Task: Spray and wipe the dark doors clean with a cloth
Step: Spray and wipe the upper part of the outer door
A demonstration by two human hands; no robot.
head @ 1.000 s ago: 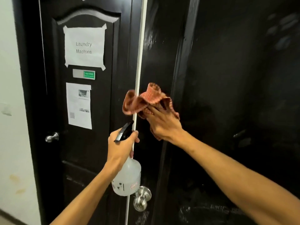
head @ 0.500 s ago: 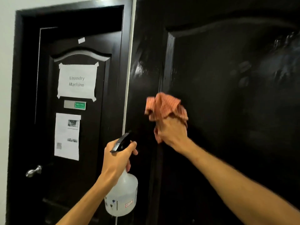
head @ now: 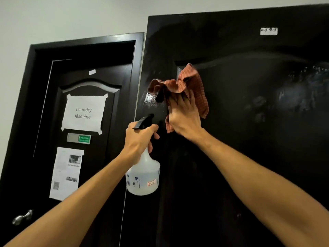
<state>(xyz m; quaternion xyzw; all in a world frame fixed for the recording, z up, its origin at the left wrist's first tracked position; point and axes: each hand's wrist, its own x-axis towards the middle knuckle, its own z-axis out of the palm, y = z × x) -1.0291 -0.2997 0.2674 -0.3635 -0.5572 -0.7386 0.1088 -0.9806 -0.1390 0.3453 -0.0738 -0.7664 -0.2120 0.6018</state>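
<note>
A single head-worn wide-angle camera is pointing forward and slightly upward, sitting close to the near dark door [head: 249, 139], which is filling the right half of the view. The second door [head: 110, 175] is showing farther off on the left, with pale wall [head: 71, 18] running above both.

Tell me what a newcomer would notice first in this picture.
The right hand presses a red checked cloth against the near dark door, centre frame. Below it, the left hand grips a translucent spray bottle. At left, a taped Laundry Machine sign marks the other door.
</note>
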